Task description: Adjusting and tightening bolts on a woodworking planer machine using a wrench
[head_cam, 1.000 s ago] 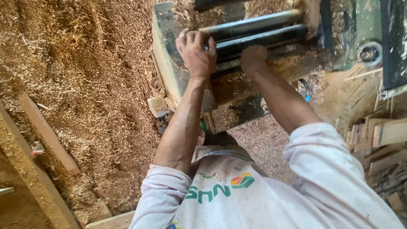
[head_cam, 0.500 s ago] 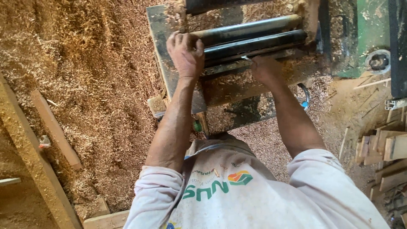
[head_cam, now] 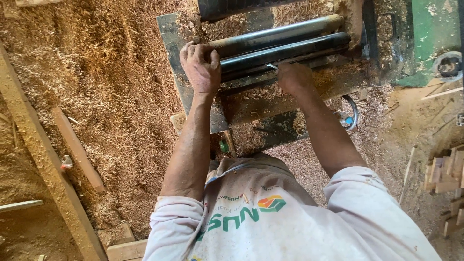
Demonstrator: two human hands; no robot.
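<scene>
- Fingers of the left hand (head_cam: 200, 67) lie spread and bent over the left end of the rollers (head_cam: 285, 41), knuckles up, the tips hooked over the upper grey roller — pressing on it rather than closed around it.
- Right hand (head_cam: 294, 78) is curled into a loose fist just under the lower dark roller, near its middle; a thin bright metal piece (head_cam: 271, 66) pokes out to the left of the knuckles, touching the roller's lower edge. Whether those fingers pinch it I cannot tell, since they are tucked under the hand.
- Both rollers run left to right across a dusty machine (head_cam: 270, 96), one just beyond the other, on a dark metal plate thick with shavings.
- Far right of the machine stands a green metal housing (head_cam: 427, 34) with a round opening.
- Sawdust (head_cam: 106, 82) covers the floor to the left — deep and pale gold — with a long plank (head_cam: 43, 164) and a shorter reddish slat (head_cam: 77, 150) lying slanted in it.
- Small cut wood blocks (head_cam: 447, 174) are stacked at the right edge.
- Near the bottom, the person's pale long-sleeved shirt (head_cam: 290, 217) fills the view, both forearms reaching up to the machine.
- A metal ring (head_cam: 352, 113) hangs just right of the right forearm.
</scene>
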